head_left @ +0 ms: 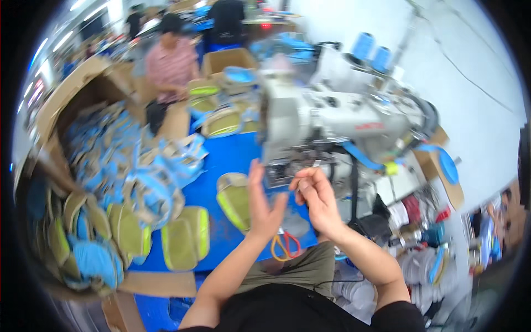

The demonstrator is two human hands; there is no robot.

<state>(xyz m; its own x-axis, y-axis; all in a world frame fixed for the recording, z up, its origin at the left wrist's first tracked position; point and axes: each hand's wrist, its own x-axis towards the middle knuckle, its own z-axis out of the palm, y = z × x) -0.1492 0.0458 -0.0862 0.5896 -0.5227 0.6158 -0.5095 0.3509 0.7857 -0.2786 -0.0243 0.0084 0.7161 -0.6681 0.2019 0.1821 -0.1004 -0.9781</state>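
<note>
My left hand (263,213) spread beside olive pad (237,206); my right hand (319,202) curled near sewing machine (354,113), grip: can't tell.

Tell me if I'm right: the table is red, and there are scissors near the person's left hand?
Not quite: the table is blue, not red, as the head view shows. There are scissors near the person's left hand.

2 arms (229,265) fwd; L hand (264,213) upright, thumb out; R hand (316,199) w/ bent fingers.
</note>
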